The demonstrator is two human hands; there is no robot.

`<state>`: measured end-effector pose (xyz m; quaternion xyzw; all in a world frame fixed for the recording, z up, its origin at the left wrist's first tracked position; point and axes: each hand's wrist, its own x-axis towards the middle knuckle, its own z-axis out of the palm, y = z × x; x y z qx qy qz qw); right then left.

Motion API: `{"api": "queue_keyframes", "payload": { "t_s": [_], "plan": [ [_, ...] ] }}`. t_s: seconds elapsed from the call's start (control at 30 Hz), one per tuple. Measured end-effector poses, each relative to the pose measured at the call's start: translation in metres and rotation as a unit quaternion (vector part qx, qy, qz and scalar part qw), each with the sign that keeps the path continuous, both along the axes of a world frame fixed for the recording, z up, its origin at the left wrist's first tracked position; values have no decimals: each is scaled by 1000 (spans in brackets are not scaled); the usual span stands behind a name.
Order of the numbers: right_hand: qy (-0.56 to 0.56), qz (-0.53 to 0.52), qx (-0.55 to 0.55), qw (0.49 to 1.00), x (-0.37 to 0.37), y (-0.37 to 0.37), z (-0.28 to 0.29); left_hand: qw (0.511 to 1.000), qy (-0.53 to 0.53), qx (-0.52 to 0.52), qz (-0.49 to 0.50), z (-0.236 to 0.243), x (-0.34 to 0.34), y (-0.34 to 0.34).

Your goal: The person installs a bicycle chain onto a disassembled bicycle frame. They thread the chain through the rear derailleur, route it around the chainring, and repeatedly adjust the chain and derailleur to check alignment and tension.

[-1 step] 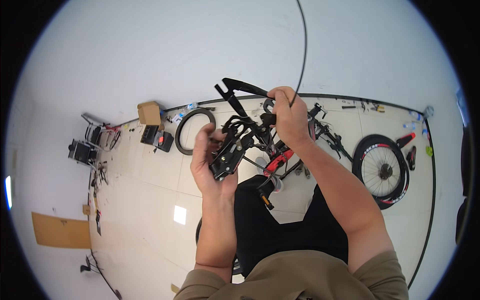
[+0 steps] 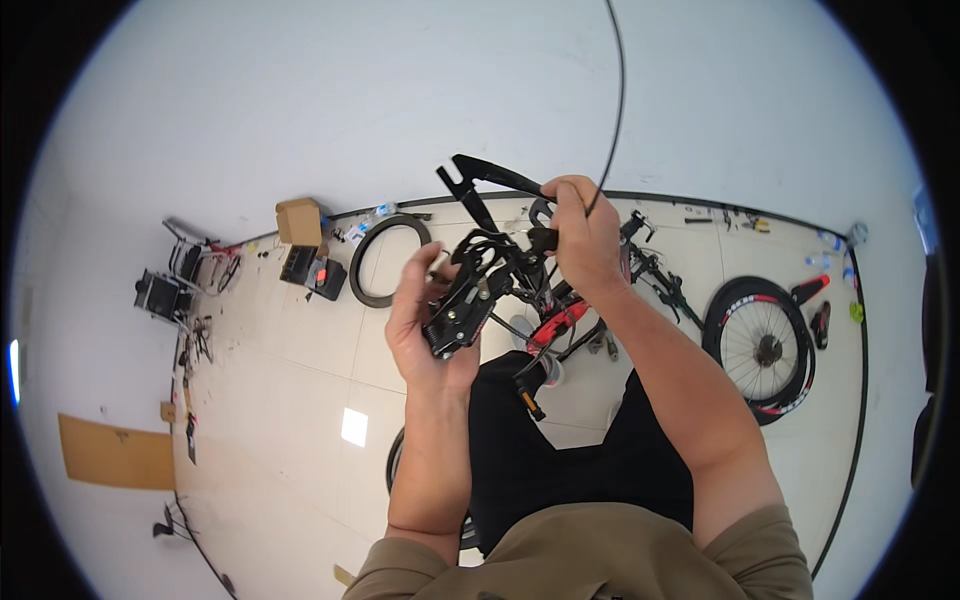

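My left hand [image 2: 412,330] is closed round the lower side of a black rear derailleur [image 2: 462,308], its thumb and fingers along the cage. A small pale metal piece shows by its fingertips. Above and right, my right hand [image 2: 588,235] wraps the black bicycle frame [image 2: 478,207], where a tube with a slotted end runs under the fingers. A thin black cable [image 2: 621,80] rises from that hand past the top of the view. Below the hands are the frame's red part [image 2: 560,325] and a pedal [image 2: 531,402] with orange edges. What the right palm covers is hidden.
A spoked wheel [image 2: 765,348] with a tyre lies on the tiled floor at right. A loose tyre [image 2: 365,268], an open cardboard box [image 2: 299,222] and a black toolbox [image 2: 318,272] are at far left. Hand tools [image 2: 735,222] lie along the far wall.
The view has shifted slightly, and both hands sit a few pixels further right with the frame and derailleur. Each hand keeps its hold.
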<state>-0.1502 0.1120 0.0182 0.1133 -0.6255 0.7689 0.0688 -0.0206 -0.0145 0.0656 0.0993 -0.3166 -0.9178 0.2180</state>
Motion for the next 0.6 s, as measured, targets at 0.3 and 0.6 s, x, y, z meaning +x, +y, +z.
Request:
{"api": "queue_keyframes", "payload": {
  "t_s": [0.3,0.6],
  "plan": [
    [13,35,-18,999,0,6,-1,995,-14,-15,-97,-10,2,-2],
    [26,40,-12,999,3,7,5,992,-30,-65,-103,-9,1,-6]
  ]
}}
